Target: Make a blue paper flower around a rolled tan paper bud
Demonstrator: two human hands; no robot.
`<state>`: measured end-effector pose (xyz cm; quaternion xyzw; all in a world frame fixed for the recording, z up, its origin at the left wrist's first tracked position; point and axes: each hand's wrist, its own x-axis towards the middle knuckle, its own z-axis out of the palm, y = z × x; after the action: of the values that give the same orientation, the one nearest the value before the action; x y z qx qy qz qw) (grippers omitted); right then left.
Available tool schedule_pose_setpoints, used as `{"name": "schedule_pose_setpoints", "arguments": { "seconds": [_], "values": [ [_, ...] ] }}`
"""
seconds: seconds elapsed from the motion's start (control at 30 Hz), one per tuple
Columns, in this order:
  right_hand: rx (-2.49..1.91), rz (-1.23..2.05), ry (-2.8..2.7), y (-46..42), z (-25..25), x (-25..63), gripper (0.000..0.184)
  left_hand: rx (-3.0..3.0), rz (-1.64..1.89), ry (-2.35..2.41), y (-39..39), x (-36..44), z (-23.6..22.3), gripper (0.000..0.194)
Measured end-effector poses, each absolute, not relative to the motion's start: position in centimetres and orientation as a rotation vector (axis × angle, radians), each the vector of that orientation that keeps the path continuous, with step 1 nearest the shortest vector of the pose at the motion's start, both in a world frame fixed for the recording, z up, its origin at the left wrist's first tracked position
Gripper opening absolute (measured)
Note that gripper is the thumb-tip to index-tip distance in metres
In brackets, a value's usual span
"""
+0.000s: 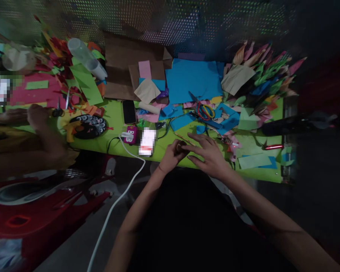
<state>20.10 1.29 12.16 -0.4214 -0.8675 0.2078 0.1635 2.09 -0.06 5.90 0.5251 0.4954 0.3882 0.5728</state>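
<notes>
Near the front edge of the green table [164, 140], my left hand [173, 154] has its fingers curled together; what they hold, if anything, is too dark to make out. Just to its right, my right hand [209, 154] has its fingers spread, with the tips reaching to my left fingers. A thin stick [184, 139] lies behind both hands. Scissors with red and yellow handles [205, 111] rest among blue paper scraps [228, 119] farther back. To the left of my left hand is a lit, blurred-out phone [147, 141].
Blue paper sheets [197, 81] and brown paper [117, 70] lie at the back. Paper flowers [272, 70] stand back right. A dark phone [129, 112] and a purple socket block [130, 135] with a white cable [107, 219] are left. Another person's hand [39, 117] is far left.
</notes>
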Motion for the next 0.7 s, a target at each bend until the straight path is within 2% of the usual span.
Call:
{"name": "schedule_pose_setpoints", "arguments": {
  "seconds": [0.27, 0.6, 0.7],
  "values": [
    [-1.247, 0.404, -2.558, 0.8, 12.4, 19.5, 0.022, 1.268, 0.906, 1.186, -0.1, 2.0, 5.2, 0.027],
    [-1.229, 0.682, -2.487, 0.4, 11.1, 18.6, 0.028, 1.200, 0.872, 1.137, -1.1, 2.0, 3.8, 0.027],
    [-1.171, 0.807, -2.309, 0.4, 12.8, 19.4, 0.028, 1.163, 0.924, 1.194, -1.5, 1.9, 2.0, 0.031]
  ]
}}
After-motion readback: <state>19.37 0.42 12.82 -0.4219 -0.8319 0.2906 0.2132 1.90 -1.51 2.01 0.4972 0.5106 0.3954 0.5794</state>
